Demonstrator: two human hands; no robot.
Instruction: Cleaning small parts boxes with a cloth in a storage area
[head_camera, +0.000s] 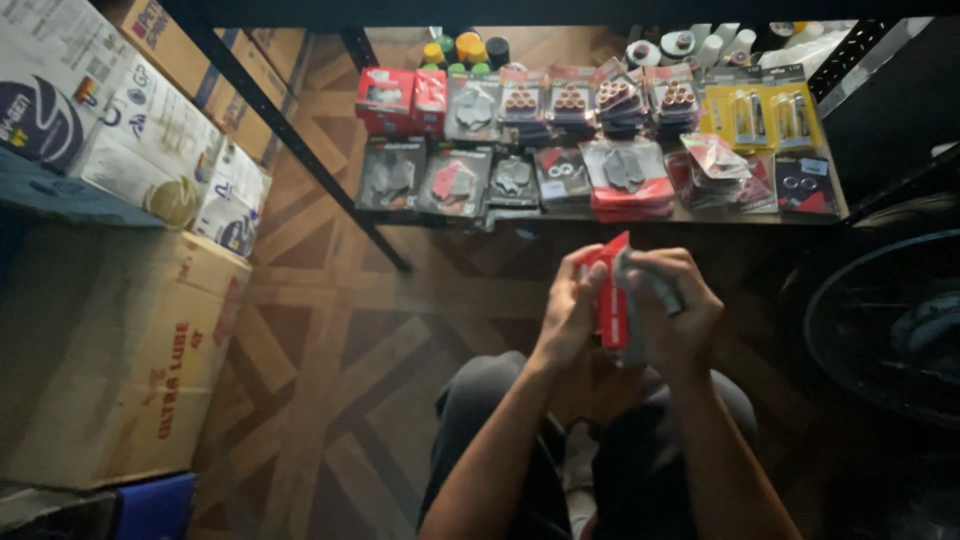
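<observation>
Both hands, left hand (568, 310) and right hand (672, 305), are gripping one red blister pack (614, 300) over the lap; plenty of packs (560, 140) already laid out on the low shelf (640, 213), this one not there yet.

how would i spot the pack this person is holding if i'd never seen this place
Start at the low shelf covered with rows of small blister packs, then drop to the two hands in front of it. The red pack sits upright between the left hand and right hand, the only packet off the shelf.
</observation>
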